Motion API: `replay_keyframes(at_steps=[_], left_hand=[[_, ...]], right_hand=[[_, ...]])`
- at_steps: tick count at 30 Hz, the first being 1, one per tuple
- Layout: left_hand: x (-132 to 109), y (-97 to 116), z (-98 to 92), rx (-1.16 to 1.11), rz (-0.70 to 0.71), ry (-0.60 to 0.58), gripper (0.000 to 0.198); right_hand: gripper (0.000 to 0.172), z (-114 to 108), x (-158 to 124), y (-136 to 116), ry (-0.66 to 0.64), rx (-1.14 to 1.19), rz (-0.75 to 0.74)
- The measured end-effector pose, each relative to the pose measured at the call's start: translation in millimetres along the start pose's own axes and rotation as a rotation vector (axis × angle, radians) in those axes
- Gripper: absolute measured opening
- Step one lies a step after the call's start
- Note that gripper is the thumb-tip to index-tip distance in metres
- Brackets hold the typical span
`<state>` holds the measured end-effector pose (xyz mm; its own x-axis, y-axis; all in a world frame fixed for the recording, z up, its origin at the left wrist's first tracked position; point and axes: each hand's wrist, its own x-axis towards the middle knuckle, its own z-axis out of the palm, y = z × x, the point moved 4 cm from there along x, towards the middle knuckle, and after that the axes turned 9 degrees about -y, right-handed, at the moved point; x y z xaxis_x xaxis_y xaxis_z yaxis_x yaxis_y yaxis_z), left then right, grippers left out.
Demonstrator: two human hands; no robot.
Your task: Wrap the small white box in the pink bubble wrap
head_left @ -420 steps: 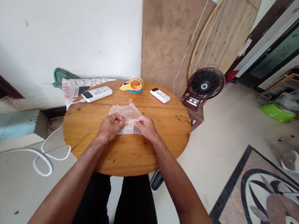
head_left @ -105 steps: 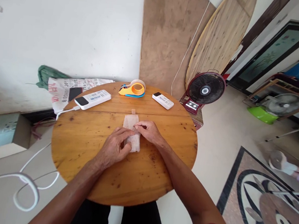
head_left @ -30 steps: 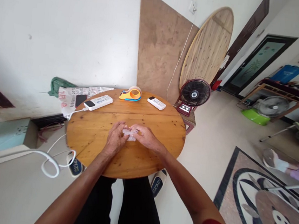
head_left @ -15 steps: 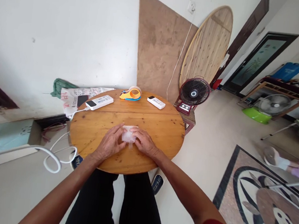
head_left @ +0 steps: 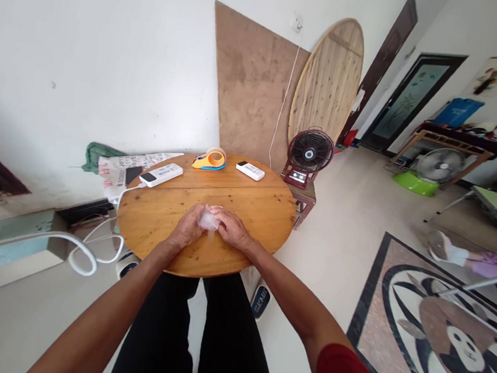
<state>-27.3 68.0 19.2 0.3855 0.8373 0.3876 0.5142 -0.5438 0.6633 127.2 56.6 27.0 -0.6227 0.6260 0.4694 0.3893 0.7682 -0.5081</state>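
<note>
A small, translucent whitish plastic-wrapped packet (head_left: pixel 208 220) is held near the front of the round wooden table (head_left: pixel 255 206). What it contains cannot be made out. From its near side a clear strip, apparently tape, sticks out toward me. My left hand (head_left: pixel 187 227) is closed on the packet's left edge, its fingers curled. On the opposite side, my right hand (head_left: pixel 233 231) grips the right and far edges, with the thumb partly hidden. Beyond both hands, an orange and blue tape dispenser (head_left: pixel 202 162) stands at the table's far edge.
Two white devices with dark ends, a left one (head_left: pixel 162 174) with a white cable and a right one (head_left: pixel 250 171), lie on the table. A dark red fan (head_left: pixel 310 151) sits on a wooden stool (head_left: pixel 305 197) at the right. Boards lean against the wall.
The view has shifted slightly. My left hand's fingers have closed in on the packet's left edge, and my right hand's fingers have moved further over its far side.
</note>
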Motion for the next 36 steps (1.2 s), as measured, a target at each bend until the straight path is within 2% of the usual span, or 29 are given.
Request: replay_keyframes(at_steps=[4,7,9,11,15,19,24,31,36], left_hand=[[-4.7,10.9,-3.3,-0.310,-0.121,-0.014,0.040],[-12.2,12.4,-3.0,-0.554,-0.328,-0.126,0.039],[-17.2,12.2,-1.5,-0.636,-0.466,-0.199,0.038],[-20.0,12.9,-1.5,-0.642,-0.517,-0.184,0.035],[-23.2,18.6,-1.5,-0.599,-0.432,-0.046,0.031],[-31.1,26.5,6.4,-0.763,-0.313,-0.069,0.046],[-37.2,26.9,11.3,-0.897,-0.263,-0.067,0.065],[-35.1,23.4,11.1,-1.027,-0.249,-0.106,0.060],[-35.5,20.3,11.2,-0.975,-0.293,-0.042,0.060]], right_hand=[[0.023,-8.6,-4.8,-6.3,-0.024,0.149,0.085],[0.041,-14.9,-10.5,-10.6,-0.070,0.339,0.177],[0.053,-14.2,-14.4,-11.8,-0.084,0.502,0.234],[0.053,-8.7,-18.5,-10.6,-0.055,0.687,0.309],[0.053,6.2,-23.3,-7.5,0.065,0.901,0.406],[0.054,12.5,-22.1,-6.9,0.117,0.898,0.444],[0.052,9.0,-20.0,-9.7,0.063,0.859,0.453],[0.052,6.6,-19.2,-8.1,0.007,0.910,0.471],[0.048,7.3,-19.4,-5.3,0.017,0.858,0.470]])
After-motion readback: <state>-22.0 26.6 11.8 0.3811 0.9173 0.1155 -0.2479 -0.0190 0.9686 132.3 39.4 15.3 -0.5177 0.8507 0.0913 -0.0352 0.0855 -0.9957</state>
